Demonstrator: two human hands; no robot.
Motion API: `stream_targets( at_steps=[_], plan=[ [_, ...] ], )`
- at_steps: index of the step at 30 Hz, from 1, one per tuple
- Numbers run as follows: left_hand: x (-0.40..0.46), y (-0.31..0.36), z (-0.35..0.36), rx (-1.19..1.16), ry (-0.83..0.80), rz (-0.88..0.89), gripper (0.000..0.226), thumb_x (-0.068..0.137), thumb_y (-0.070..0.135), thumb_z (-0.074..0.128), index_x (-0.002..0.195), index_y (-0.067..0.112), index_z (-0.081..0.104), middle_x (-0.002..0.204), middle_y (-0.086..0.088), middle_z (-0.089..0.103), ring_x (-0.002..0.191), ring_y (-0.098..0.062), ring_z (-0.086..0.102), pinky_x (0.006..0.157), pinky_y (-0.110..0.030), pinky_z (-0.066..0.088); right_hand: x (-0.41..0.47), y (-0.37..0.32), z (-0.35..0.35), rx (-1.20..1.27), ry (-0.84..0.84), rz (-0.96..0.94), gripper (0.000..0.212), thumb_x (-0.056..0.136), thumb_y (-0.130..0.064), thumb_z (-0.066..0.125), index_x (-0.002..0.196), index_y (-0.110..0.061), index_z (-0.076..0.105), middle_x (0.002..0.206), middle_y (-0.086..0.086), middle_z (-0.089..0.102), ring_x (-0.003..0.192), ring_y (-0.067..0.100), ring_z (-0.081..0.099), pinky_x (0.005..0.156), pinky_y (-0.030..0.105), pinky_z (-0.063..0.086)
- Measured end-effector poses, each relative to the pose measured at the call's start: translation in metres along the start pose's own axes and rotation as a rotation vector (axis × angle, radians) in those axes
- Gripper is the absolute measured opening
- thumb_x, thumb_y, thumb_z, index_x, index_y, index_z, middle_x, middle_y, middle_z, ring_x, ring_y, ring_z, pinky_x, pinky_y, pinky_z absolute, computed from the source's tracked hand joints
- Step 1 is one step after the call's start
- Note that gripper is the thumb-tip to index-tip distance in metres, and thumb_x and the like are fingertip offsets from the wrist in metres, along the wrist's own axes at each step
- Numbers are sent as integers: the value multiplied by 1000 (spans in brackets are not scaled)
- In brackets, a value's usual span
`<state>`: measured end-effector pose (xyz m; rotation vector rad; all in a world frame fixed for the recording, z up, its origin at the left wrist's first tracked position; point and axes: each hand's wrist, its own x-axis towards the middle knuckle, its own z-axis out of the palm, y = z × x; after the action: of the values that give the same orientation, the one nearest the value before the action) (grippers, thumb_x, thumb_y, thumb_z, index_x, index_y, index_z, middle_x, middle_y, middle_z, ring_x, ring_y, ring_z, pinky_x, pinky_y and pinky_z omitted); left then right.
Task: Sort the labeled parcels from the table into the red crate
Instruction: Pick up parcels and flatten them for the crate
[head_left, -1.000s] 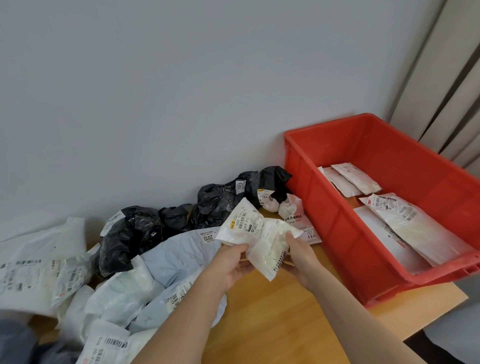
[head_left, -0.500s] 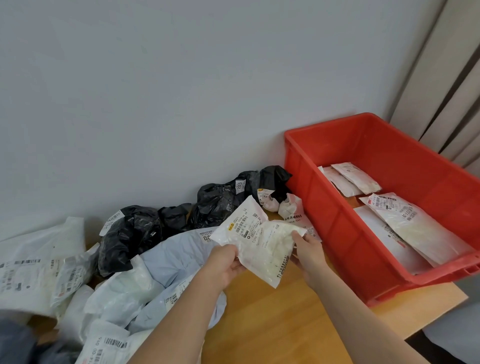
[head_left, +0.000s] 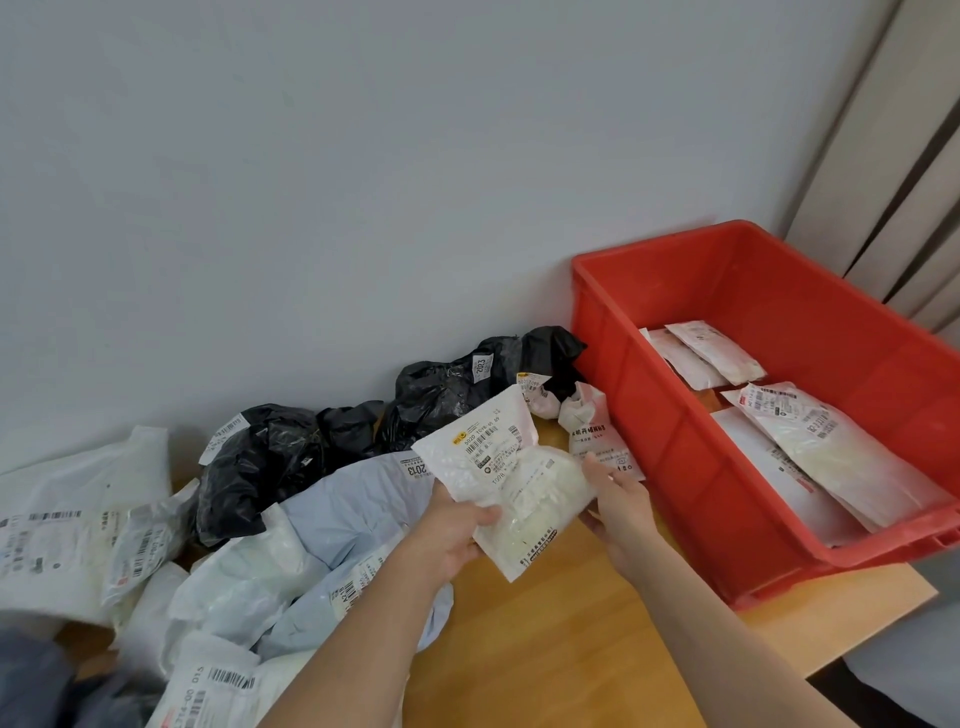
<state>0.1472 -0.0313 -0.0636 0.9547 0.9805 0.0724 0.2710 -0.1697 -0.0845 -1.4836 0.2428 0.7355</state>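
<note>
A white labeled parcel (head_left: 511, 483) is held above the wooden table (head_left: 561, 649), label side up. My left hand (head_left: 457, 530) grips its lower left edge with the thumb on top. My right hand (head_left: 615, 501) touches its right edge from beneath, fingers spread along it. The red crate (head_left: 675, 431) stands to the right, with several white labeled parcels (head_left: 826, 452) lying flat inside. More parcels lie on the table to the left: black bags (head_left: 270, 457) along the wall, a pale blue bag (head_left: 353, 509) and white ones (head_left: 67, 519).
A small white parcel (head_left: 597, 436) lies against the crate's left wall, just beyond my right hand. The grey wall runs behind the table. Vertical blinds hang at the far right. The table's front right corner ends just past the crate.
The parcel has been flattened out and turned label up between my hands. My right hand slid from the crumpled lower edge out to the right side.
</note>
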Motion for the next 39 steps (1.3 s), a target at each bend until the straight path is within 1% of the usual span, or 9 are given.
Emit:
stream_targets(
  at_steps=[5, 8, 12, 16, 21, 25, 30, 35, 39],
  plan=[
    [3, -1, -4, -22, 162, 82, 63, 84, 5, 72, 136, 19, 38, 118, -3, 63, 102, -22, 65, 76, -37, 56, 7, 7, -12, -98, 29, -13, 8, 95, -15, 60, 89, -12, 65, 94, 9, 67, 84, 21, 61, 78, 37, 53],
    [2, 4, -6, 87, 301, 180, 67, 89, 23, 69, 144, 25, 30, 127, 3, 46, 115, -18, 48, 98, -35, 41, 11, 10, -21, -228, 54, -48, 11, 93, -12, 59, 84, -13, 65, 83, 7, 64, 75, 20, 54, 70, 36, 46],
    [4, 4, -8, 327, 240, 227, 46, 91, 38, 64, 134, 26, 53, 135, 6, 50, 125, -18, 48, 106, -36, 39, 10, 10, -24, -375, 8, -100, 12, 91, -9, 58, 84, -9, 68, 77, 1, 60, 72, 15, 50, 68, 29, 42],
    [5, 3, -1, 378, 175, 263, 26, 96, 32, 60, 120, 22, 62, 108, 11, 57, 98, -5, 51, 89, -25, 37, 7, 10, -21, -454, -54, -134, 10, 89, -9, 60, 85, -6, 69, 75, 1, 60, 70, 17, 50, 68, 31, 42],
    [9, -6, 1, 439, 227, 268, 19, 92, 26, 66, 102, 11, 73, 95, 6, 67, 91, -8, 59, 71, -20, 43, 6, 9, -24, -486, -69, -163, 10, 90, -11, 61, 86, -7, 69, 76, 0, 60, 70, 16, 49, 65, 28, 42],
    [11, -10, -2, 440, 224, 243, 7, 86, 18, 74, 92, 15, 73, 95, 1, 69, 92, -12, 62, 80, -23, 46, 8, 11, -28, -470, -52, -148, 9, 90, -11, 63, 86, -11, 71, 79, 2, 64, 72, 17, 54, 68, 32, 46],
    [15, -13, -10, 473, 250, 235, 13, 84, 2, 71, 83, 15, 71, 88, -3, 69, 86, -16, 64, 73, -20, 46, 7, 16, -34, -480, 33, -131, 7, 88, -11, 66, 85, -10, 72, 78, -2, 65, 73, 13, 56, 63, 23, 44],
    [21, -15, -2, 568, 326, 355, 8, 88, 7, 68, 92, 15, 70, 91, 3, 67, 88, -12, 63, 67, -16, 44, 9, 33, -31, -430, 147, -46, 10, 89, -9, 58, 86, -8, 68, 74, 0, 57, 69, 16, 50, 58, 27, 41],
    [26, -26, 0, 750, 275, 403, 21, 96, 10, 56, 114, 14, 65, 108, 5, 61, 104, -13, 58, 84, -19, 42, 16, 55, -46, -267, 214, 178, 9, 94, -7, 48, 87, -6, 53, 87, 5, 50, 72, 23, 57, 61, 31, 55]
  ],
)
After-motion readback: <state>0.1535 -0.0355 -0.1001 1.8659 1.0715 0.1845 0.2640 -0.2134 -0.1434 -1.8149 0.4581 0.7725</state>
